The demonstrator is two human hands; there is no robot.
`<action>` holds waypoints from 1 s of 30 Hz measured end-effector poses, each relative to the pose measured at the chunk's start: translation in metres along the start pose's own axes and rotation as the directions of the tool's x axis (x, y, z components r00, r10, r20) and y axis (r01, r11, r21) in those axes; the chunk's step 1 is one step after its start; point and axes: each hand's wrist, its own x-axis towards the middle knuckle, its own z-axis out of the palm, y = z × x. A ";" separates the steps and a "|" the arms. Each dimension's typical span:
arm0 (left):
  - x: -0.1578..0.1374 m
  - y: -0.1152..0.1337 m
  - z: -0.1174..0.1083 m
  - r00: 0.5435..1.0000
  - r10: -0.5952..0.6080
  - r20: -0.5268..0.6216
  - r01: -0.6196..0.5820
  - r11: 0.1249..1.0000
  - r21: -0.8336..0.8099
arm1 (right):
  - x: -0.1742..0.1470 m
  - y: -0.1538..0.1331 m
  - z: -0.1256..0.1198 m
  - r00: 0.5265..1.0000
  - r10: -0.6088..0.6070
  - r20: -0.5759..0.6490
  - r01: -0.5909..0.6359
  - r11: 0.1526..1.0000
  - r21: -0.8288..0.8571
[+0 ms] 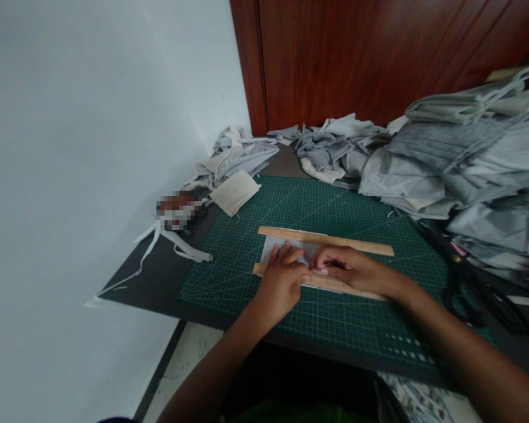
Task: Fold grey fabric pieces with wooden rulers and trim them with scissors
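Left of the green cutting mat, on dark tabletop, loosely curled pale strips beside a pixelated bundle, impossible to make out. Over the mat's far left corner, a flat cream cloth piece, with a heap of pale cloth just behind that corner. At the middle of the mat, a light grey cloth, overlaid along its far side by a far ruler and along its near side by a near ruler, both wooden. There too, the left hand, spread, fingers on the grey cloth, palm over the near ruler. Press down firmly there so as not to shift cloth or ruler; smooth out any crease first. Just right of the mat's middle, the right hand, pinching a small thing, too small to name, close to the near ruler. Work tight against the wooden edge, lightly and evenly, without nudging it with the wrist. As for containers, none recognisable for certain: below the mat's near edge, pale scraps, cannot tell whether bagged or loose. At the mat's right edge, black scissors, beside a large heap of grey cloth
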 end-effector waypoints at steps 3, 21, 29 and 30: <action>0.000 0.000 0.000 1.000 0.004 0.004 -0.004 1.000 0.005 | 0.000 0.001 0.000 1.000 -0.010 0.001 0.010 1.000 0.000; 0.000 0.002 -0.001 0.999 -0.006 0.033 0.006 1.000 0.014 | 0.002 -0.006 0.001 1.000 -0.021 0.004 0.020 0.999 0.039; 0.001 0.002 -0.001 0.999 -0.006 0.037 0.005 1.000 0.023 | 0.002 -0.004 0.001 1.000 -0.017 0.003 0.017 0.999 0.035; 0.001 0.002 -0.001 1.000 -0.003 0.031 0.002 1.000 0.028 | 0.002 -0.004 0.001 1.000 -0.021 0.006 0.020 0.999 0.027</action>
